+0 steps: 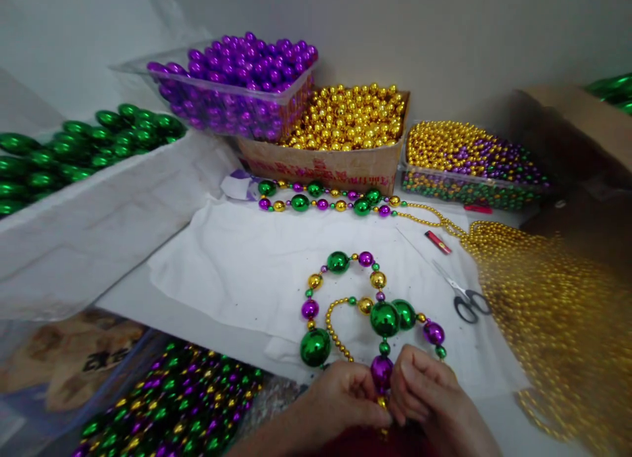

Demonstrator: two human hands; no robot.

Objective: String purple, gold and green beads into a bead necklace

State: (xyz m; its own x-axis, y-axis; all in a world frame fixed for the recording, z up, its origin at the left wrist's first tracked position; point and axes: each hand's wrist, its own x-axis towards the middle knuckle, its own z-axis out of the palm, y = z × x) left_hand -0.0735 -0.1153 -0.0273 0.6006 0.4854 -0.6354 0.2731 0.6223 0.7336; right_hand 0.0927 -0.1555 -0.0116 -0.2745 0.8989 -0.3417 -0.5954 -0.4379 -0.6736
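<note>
My left hand (pixel 353 394) and my right hand (pixel 427 384) meet at the near edge of the table, fingers pinched around one end of a bead necklace (pixel 338 262). Green, purple and gold beads of mixed sizes make up the strand, which loops over the white cloth (pixel 247 266). A large purple bead (pixel 382 371) sits between my hands, with a small gold bead just below it, partly covered by my fingers. Scissors (pixel 463 294) with dark handles lie open to the right. Near them are a red lighter (pixel 438 241) and what looks like a thin needle (pixel 412 240).
Behind stand a clear tub of purple beads (pixel 232 75), a cardboard box of gold beads (pixel 345 118) and a tub of mixed small beads (pixel 474 157). Green beads (pixel 74 147) fill a white box at left. Gold bead strands (pixel 557 305) heap at right; another necklace (pixel 299 203) lies farther back.
</note>
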